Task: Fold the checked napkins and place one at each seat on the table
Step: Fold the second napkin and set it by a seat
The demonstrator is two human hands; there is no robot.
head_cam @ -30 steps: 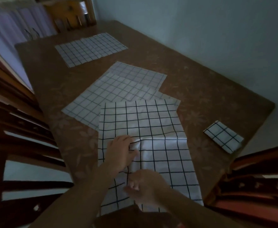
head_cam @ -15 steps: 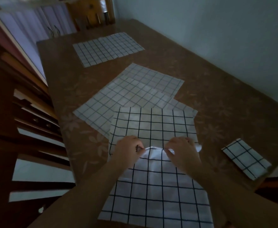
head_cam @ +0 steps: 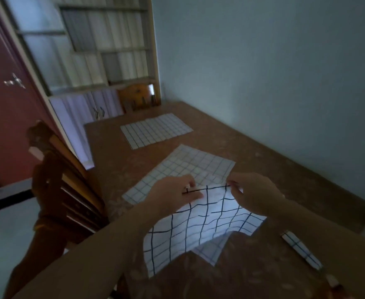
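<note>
A white napkin with a bold dark check (head_cam: 201, 225) hangs lifted above the brown table (head_cam: 263, 169). My left hand (head_cam: 173, 195) pinches its upper left edge and my right hand (head_cam: 257, 195) pinches its upper right corner. The cloth sags below my hands, its lower part close to the table. Under and beyond it lies a flat napkin with a finer check (head_cam: 190, 169). Another flat checked napkin (head_cam: 155, 130) lies at the far end. A small folded checked napkin (head_cam: 300, 249) lies at the right, partly behind my right forearm.
A wooden chair (head_cam: 69, 190) stands at the table's left side, and another chair back (head_cam: 138, 98) shows at the far end. A cupboard with curtained glass doors (head_cam: 95, 50) fills the back wall. The blue wall (head_cam: 263, 72) runs along the table's right side.
Both hands have raised the bold-checked napkin off the table by its top edge. The camera has tilted upward, so more of the cupboard and wall shows.
</note>
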